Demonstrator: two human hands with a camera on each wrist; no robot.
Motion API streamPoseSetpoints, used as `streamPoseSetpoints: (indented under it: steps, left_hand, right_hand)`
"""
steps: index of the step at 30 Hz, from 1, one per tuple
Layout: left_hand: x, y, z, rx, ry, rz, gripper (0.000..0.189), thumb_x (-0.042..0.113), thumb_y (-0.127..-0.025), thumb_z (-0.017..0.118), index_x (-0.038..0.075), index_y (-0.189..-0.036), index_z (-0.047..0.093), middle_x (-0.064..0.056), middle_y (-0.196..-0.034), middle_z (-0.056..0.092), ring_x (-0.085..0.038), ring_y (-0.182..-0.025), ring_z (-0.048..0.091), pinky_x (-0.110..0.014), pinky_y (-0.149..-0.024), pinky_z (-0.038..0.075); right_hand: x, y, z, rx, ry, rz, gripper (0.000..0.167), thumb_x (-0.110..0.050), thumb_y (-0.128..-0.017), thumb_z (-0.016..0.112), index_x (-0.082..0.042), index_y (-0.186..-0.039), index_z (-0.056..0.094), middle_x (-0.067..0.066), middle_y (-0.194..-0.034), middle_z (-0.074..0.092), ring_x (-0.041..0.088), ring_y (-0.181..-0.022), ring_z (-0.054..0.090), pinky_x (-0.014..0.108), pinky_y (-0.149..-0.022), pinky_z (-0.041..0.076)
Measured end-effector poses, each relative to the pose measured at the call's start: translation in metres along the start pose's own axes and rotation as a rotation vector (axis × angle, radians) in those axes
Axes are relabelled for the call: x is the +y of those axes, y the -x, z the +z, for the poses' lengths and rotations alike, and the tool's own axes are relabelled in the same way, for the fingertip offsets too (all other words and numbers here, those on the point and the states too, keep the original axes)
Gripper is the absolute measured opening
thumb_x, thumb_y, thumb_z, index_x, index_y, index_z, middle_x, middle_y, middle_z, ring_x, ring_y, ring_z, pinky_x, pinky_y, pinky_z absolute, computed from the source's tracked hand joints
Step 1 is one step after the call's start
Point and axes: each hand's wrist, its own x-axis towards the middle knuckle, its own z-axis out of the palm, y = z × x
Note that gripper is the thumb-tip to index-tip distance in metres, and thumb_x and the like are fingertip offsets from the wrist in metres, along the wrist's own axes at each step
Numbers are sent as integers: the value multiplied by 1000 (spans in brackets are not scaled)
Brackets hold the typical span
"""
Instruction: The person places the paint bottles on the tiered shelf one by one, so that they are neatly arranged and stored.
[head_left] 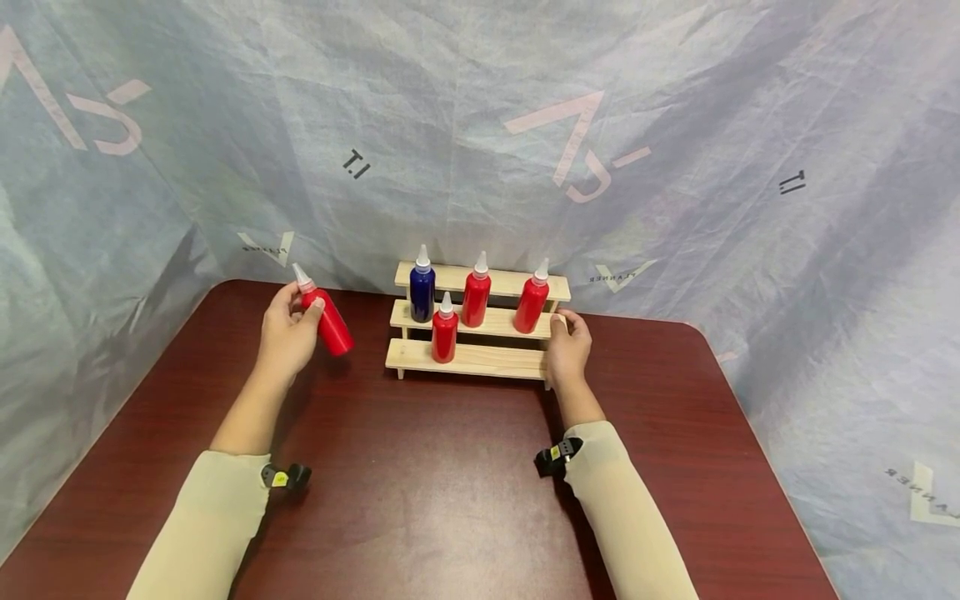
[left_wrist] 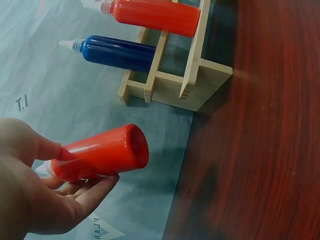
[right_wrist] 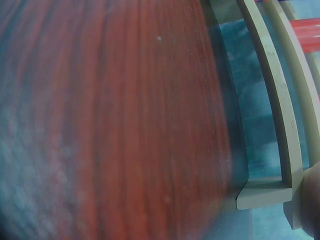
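Note:
My left hand grips a red squeeze bottle near its neck. The bottle is tilted, its white nozzle up to the left, held left of a three-tier wooden rack. In the left wrist view, thumb and fingers wrap its upper part and the red base faces outward. At the rack's right end, my right hand holds the end of the shelves, thumb in front. A blue bottle and two red bottles, one mid-rack and one at right, stand on the middle tier. Another red bottle stands on the bottom tier.
The rack stands near the back edge of a dark red-brown wooden table. Behind and beside the table hangs a grey printed cloth. Each sleeve carries a small black wrist camera, left and right.

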Motion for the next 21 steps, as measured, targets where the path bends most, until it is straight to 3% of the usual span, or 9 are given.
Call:
streamPoseSetpoints:
  steps: [11, 21]
  left_hand:
    - [4, 8, 5, -30, -7, 39, 48, 21, -106, 62, 4, -150, 52, -14, -125, 60, 1, -91, 60, -14, -72, 55]
    - [6, 16, 16, -83, -48, 70, 47, 21, -103, 67, 3, -145, 54, -18, -126, 61, -12, -95, 60, -18, -73, 48]
  right_hand:
    - [0, 1, -1, -9, 16, 2, 26, -12, -107, 58, 3, -128, 64, 2, -102, 57, 11, -91, 51, 18, -79, 45]
    - [-2, 1, -1, -5, 3, 12, 24, -11, -106, 59, 1, -126, 65, 0, -99, 57, 10, -86, 51, 18, -74, 45]
